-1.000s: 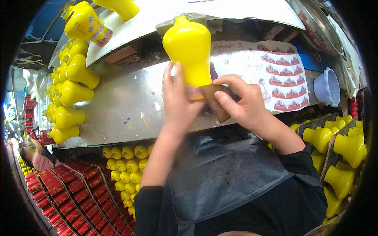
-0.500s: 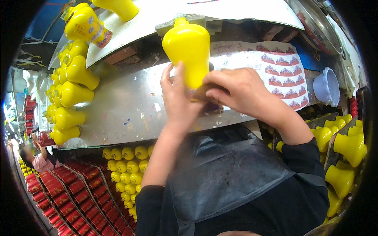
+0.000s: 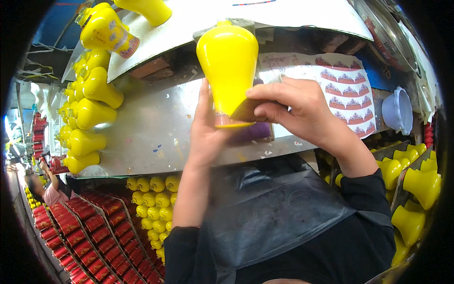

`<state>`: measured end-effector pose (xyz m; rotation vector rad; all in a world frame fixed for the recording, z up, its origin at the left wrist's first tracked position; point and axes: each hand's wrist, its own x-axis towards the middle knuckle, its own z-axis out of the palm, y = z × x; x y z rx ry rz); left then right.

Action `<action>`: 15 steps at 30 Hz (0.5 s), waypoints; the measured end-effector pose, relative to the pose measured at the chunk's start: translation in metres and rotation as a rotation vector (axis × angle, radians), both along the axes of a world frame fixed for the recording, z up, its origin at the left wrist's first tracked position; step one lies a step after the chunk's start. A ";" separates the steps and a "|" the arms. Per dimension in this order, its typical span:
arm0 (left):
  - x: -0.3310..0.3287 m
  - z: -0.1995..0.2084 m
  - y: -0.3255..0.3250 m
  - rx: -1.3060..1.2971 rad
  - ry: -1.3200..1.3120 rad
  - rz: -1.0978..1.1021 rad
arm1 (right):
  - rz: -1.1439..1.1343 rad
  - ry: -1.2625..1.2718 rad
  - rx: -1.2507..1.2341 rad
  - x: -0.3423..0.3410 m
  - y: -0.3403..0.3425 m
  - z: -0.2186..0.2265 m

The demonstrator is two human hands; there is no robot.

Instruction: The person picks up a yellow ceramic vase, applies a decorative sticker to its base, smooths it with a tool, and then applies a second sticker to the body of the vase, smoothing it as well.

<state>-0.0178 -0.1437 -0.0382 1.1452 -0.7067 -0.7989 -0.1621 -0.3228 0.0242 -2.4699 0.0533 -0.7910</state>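
A glossy yellow bottle lies on the bench, neck away from me and base toward me. My left hand is closed around the left side of its lower end. A reddish patterned decal band runs round the bottle near the base. My right hand pinches a dark brown flat scraper, whose edge lies against the bottle beside the band. Under and behind the base shows a purple object, its kind partly hidden. A sheet of printed decals lies to the right of my right hand.
Yellow bottles lie in a row along the bench's left side. A decorated yellow bottle rests on the white board at the back. A pale blue bucket stands right. Racks of red cylinders and a person are left.
The bottle has turned slightly and its base now shows, with the decal band in sight. My right hand and scraper have shifted a little; my left hand has slid lower along the side.
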 end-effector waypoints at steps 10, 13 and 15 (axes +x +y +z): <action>-0.006 0.016 0.002 -0.076 0.367 -0.032 | -0.156 -0.107 0.161 0.018 0.006 0.000; -0.009 0.017 0.005 -0.130 0.513 -0.003 | -0.033 -0.197 0.337 0.020 0.013 -0.004; -0.013 0.015 0.006 -0.142 0.576 0.054 | 0.064 -0.201 0.327 0.021 0.016 -0.007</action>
